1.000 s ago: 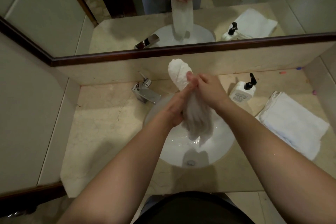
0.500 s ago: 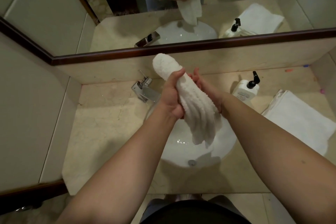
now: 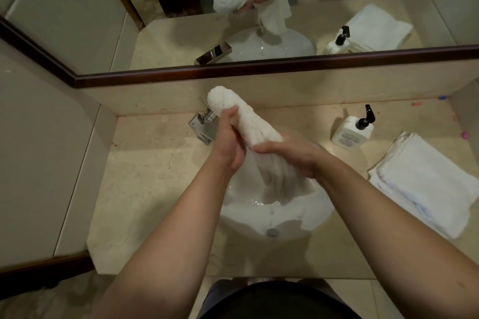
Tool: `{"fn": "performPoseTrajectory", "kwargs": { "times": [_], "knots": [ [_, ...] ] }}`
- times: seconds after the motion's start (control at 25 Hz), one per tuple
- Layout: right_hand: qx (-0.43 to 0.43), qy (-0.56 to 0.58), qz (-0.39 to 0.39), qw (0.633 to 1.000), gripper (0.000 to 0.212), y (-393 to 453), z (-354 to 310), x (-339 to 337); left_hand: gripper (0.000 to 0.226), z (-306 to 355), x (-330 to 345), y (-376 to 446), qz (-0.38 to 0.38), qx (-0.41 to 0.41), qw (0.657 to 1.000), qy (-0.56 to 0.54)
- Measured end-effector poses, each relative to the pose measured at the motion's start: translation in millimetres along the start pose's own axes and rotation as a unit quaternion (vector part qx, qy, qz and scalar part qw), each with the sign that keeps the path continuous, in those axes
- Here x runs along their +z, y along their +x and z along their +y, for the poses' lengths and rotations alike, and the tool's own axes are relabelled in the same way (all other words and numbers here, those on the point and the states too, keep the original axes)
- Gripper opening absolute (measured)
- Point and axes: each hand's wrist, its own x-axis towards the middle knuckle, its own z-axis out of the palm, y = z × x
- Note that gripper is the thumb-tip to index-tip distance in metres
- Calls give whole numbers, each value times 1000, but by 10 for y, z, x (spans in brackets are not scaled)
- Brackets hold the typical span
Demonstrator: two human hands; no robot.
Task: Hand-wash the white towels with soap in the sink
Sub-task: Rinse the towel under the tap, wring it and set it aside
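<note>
Over a marble tabletop (image 3: 145, 189) and its white sink (image 3: 259, 223), a person wrings a twisted wet towel (image 3: 248, 122), left hand (image 3: 228, 142) and right hand (image 3: 293, 155) each with its grip clamped round the roll. Folded towels (image 3: 425, 184) and a soap bottle (image 3: 350, 132) wait alongside. Wringing appears under way; the next move likely calls for a harder counter-twist above the basin.

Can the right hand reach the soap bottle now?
Probably not at once: the right hand grips the towel. The path to the soap bottle looks free.
</note>
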Motion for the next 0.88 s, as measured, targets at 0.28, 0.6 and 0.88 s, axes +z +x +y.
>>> {"fn": "performPoseTrajectory", "kwargs": {
  "times": [0.28,0.6,0.88],
  "knots": [
    [109,173,-75,976,83,143,-33,-147,87,119,77,110,-109,31,993,-8],
    [13,44,64,997,81,85,-169,32,10,217,280,147,-73,-8,997,18],
    [-65,-165,266,948,106,221,219,172,38,-153,348,204,119,-7,991,60]
  ]
}}
